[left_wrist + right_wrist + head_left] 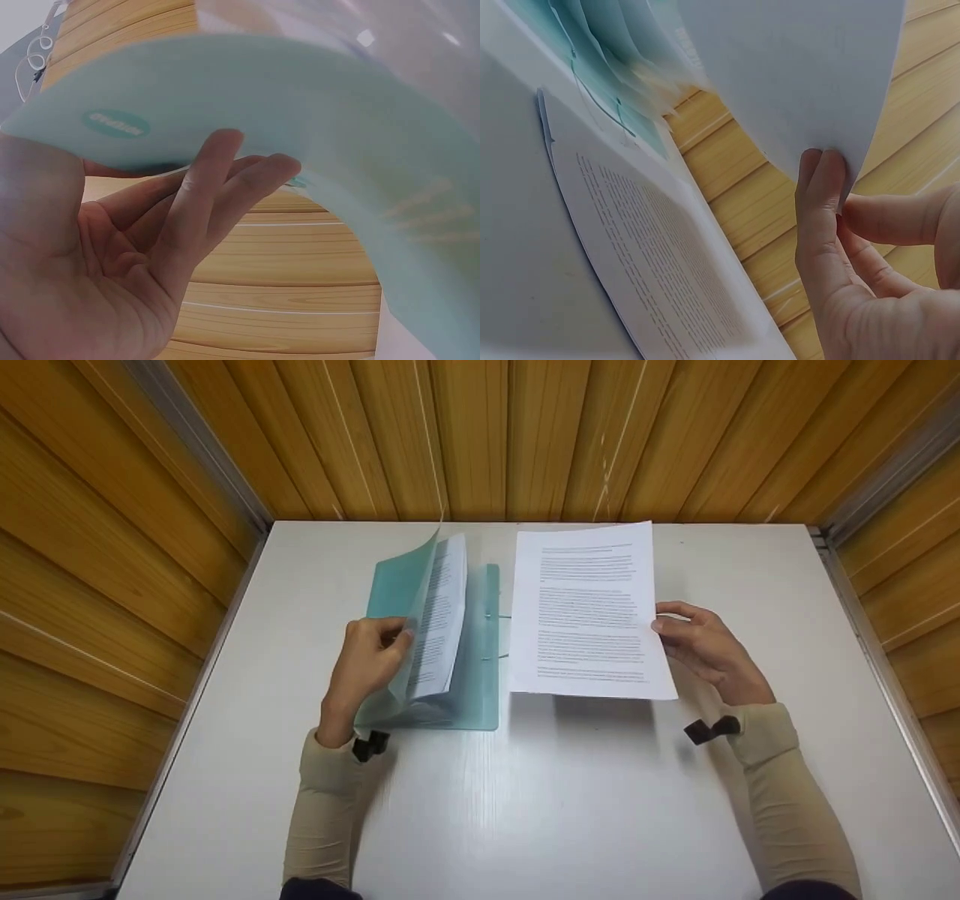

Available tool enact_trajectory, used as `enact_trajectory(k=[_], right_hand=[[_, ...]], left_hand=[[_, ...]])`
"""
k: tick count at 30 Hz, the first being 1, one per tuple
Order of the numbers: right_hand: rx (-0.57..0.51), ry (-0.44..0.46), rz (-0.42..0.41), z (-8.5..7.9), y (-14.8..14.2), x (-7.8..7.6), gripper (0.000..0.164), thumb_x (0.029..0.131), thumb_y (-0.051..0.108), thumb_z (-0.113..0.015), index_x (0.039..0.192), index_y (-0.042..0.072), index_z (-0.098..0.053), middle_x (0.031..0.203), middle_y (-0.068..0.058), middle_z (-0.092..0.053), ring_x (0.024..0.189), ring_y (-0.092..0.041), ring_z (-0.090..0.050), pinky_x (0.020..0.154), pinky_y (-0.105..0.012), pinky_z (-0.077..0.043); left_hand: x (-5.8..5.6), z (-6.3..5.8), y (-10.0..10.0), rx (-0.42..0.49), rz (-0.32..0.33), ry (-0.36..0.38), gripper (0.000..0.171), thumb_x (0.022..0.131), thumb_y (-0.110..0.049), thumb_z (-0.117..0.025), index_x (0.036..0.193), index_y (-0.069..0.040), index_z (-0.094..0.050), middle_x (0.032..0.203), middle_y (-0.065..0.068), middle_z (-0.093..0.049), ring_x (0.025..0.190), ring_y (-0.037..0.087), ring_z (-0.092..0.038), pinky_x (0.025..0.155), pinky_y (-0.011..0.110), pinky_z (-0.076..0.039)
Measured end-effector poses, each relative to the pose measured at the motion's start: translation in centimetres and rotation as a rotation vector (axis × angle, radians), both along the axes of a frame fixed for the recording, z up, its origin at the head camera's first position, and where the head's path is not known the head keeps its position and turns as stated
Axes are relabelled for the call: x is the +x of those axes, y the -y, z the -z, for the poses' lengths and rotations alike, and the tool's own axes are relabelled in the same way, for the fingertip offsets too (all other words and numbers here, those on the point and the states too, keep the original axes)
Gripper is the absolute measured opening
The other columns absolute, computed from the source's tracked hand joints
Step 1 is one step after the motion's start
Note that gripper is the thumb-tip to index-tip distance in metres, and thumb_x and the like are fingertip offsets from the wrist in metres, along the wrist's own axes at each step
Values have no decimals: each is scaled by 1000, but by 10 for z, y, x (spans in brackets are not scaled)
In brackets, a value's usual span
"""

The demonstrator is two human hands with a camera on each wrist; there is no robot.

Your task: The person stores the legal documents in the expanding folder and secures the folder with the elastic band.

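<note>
My left hand (pixel 366 660) pinches the raised, bent cover of a translucent teal folder (pixel 486 690). Its fingers lie against the curved sheet in the left wrist view, the thumb partly hidden behind it. Inside the folder, printed pages (pixel 444 615) stand tilted up beside the cover. At the right, a printed sheet of paper (pixel 589 607) is held above the table by my right hand (pixel 709 652), thumb and fingers pinching its right edge. Thin fastener prongs (pixel 504 617) reach from the folder toward that sheet. Beneath, in the right wrist view, lies another printed page (pixel 660 255).
The white table (pixel 570 810) carries the folder and papers. Wood-plank walls (pixel 547 442) stand at its back and both sides. A white cable (pixel 34 60) hangs at the upper left of the left wrist view.
</note>
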State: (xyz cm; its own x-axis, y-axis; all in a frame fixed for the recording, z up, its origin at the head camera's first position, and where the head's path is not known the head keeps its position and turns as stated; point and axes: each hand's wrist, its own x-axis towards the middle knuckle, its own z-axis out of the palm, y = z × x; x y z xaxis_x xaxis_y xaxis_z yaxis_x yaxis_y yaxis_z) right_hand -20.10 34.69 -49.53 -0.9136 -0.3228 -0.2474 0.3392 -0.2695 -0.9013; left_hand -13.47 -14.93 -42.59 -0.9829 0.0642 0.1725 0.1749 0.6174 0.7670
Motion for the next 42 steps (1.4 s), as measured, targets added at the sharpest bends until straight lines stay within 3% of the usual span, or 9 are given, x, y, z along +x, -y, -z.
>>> enact_trajectory(k=[6,13,19,30,42], right_hand=[[21,14,-5,4,9,-2,26,103,0,-66,128,5,-64,112,-8,-79,99,-20,-78,82,-30,-62],[57,32,-26,9,23,-4,39,102,3,-70,137,1,-55,114,-7,-78,100,-21,-77,84,-31,-62],[51,20,-31,12,33,-6,32,101,1,-70,131,3,-62,113,-7,-79,100,-21,-78,84,-31,-62],[26,39,-54,14,49,-9,33,103,0,-66,134,3,-57,113,-6,-79,99,-21,-77,84,-32,-62],[54,43,-57,19,65,-13,32,102,-2,-66,133,1,-58,108,-5,-79,97,-19,-77,83,-31,-62]], left_hand=[[-1,1,1,8,3,-4,33,99,-7,-61,125,8,-75,115,21,-78,87,26,-74,73,38,-58],[0,0,1,11,-1,0,32,100,-7,-61,124,6,-76,112,19,-79,83,25,-70,71,37,-55],[0,1,1,8,2,-6,31,100,-7,-60,122,5,-78,108,17,-79,78,24,-66,67,34,-51],[-1,1,2,13,27,-36,30,99,-5,-60,121,7,-77,107,19,-80,74,20,-67,62,25,-51],[-2,1,0,2,5,-15,29,100,-6,-60,118,5,-79,107,17,-80,78,22,-68,66,32,-53]])
